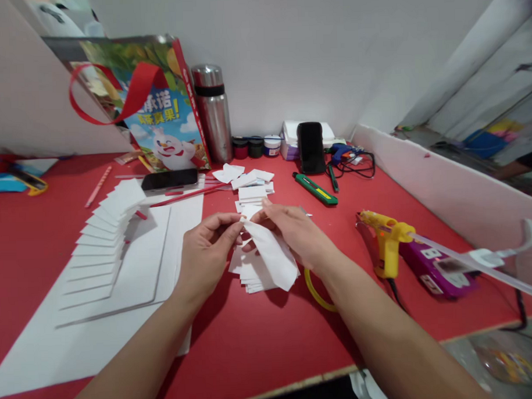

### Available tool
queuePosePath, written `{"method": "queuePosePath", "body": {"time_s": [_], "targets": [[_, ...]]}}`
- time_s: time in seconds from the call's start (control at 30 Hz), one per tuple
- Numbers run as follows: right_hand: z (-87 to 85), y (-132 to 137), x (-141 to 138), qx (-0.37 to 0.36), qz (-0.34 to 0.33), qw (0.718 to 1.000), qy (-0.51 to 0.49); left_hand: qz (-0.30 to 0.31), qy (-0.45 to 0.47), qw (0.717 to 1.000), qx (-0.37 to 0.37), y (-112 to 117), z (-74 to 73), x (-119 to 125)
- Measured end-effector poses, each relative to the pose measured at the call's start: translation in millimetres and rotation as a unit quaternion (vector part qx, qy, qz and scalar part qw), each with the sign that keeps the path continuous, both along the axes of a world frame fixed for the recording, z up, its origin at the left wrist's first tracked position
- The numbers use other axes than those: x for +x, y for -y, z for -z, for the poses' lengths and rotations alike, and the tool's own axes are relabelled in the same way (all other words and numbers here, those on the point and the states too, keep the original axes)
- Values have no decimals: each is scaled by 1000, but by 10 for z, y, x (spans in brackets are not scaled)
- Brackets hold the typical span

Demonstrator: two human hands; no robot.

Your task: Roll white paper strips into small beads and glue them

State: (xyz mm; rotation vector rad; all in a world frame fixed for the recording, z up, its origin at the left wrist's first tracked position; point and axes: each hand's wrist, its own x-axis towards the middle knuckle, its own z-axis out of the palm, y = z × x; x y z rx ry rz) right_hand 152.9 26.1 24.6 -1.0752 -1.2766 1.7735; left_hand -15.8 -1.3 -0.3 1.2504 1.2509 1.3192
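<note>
The white paper strip [273, 256] is in the centre of the frame, just above the red worktop [253, 345]. Its long axis runs diagonally, with the narrow end pointing to the upper left and the wide end hanging to the lower right. The left hand [204, 251] pinches the upper end, its fingers [225, 223] closed on it. The right hand [295, 233], palm down, also grips the strip near the top. Below lies a pile of paper pieces [250, 277].

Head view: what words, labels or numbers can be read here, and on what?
"承诺" and "真果!", as far as legible: shopping bag, partly behind its red handle.
"B" or "8", blurred: purple box.
Green cutter label: too small.
Paper strip: blank.
</note>
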Motion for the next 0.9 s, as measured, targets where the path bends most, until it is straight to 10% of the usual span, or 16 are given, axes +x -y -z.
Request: {"method": "queuePosePath", "body": {"time_s": [0.1, 0.2, 0.63, 0.9], "targets": [[23, -62, 67, -196, -129, 960, -151, 18, 4, 1000, 6, -1, -36, -26], [50, -79, 94, -238, -177, 934, -200, 20, -11, 1000, 16, 8, -58, -38], [15, 20, -6, -40, -35, 996, -72, 22, 103, 993, -57, -29, 16, -21], [75, 33, -52, 172, 33, 975, 134, 10, 99, 993, -70, -18, 40, -8]]}}
